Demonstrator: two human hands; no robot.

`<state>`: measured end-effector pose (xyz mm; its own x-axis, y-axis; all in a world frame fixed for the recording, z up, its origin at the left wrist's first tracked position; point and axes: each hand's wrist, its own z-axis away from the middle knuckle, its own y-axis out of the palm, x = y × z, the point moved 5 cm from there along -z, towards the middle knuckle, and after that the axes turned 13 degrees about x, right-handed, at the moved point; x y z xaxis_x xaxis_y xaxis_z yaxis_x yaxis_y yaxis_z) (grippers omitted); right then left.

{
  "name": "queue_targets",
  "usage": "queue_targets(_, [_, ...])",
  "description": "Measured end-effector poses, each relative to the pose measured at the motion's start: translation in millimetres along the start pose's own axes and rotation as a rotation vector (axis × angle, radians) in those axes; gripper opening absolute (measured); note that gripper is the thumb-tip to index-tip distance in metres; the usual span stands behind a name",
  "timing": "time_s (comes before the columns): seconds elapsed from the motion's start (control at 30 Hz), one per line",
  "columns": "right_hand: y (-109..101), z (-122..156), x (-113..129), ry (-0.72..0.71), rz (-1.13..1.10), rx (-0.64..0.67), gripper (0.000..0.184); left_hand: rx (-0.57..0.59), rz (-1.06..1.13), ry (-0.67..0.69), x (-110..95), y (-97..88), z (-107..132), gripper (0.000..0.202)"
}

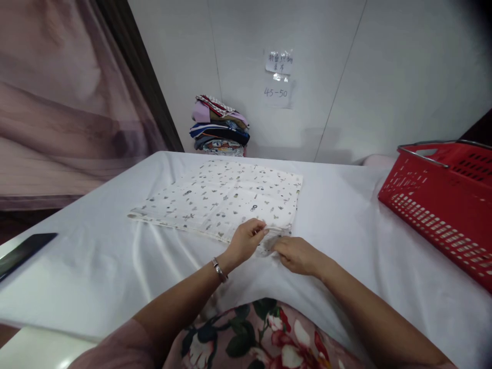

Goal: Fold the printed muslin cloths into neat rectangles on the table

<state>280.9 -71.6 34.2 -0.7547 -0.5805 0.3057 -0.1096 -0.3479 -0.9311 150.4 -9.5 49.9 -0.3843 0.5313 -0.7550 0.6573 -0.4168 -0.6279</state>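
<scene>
A white cloth (226,197) with small dark printed figures lies folded and mostly flat on the white-covered table. My left hand (248,238) pinches its near edge close to the right corner, with the thumb against the fingers. Just to the right, my right hand (294,253) is closed on a lower layer of the same cloth at that corner. Between the two hands the layers stand slightly apart. The fingertips of my right hand are partly hidden by the hand itself.
A red plastic basket (434,205) with a metal handle stands at the right. Several folded fabrics form a stack (220,128) beyond the far edge, against the wall. A dark flat object (25,253) lies at the left edge of the white tablecloth (96,266). Paper notes (279,77) hang on the wall.
</scene>
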Motion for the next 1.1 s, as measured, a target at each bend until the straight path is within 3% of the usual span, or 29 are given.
queue_targets(0.23, [-28.2,15.0,-6.0,-0.028,-0.24,-0.254,0.025,0.1,0.028,-0.045,-6.7,3.0,4.0,0.017])
queue_targets(0.5, [-34.7,19.2,-4.2,-0.096,-0.218,-0.512,0.015,0.128,-0.058,0.005,-20.8,2.2,4.2,0.01])
queue_targets(0.8, [-35.2,20.8,-4.3,-0.13,-0.177,-0.631,0.013,0.188,-0.208,0.13,-37.2,4.4,10.1,0.012])
queue_targets(0.97, [-36.9,22.3,-11.2,0.008,-0.196,-0.578,0.011,0.124,-0.304,0.113,-31.5,0.8,2.1,0.006])
queue_targets(1.1, [-23.9,14.9,-11.1,0.039,-0.235,-0.208,0.011,0.066,-0.304,0.061,-28.1,-12.7,-5.2,0.005])
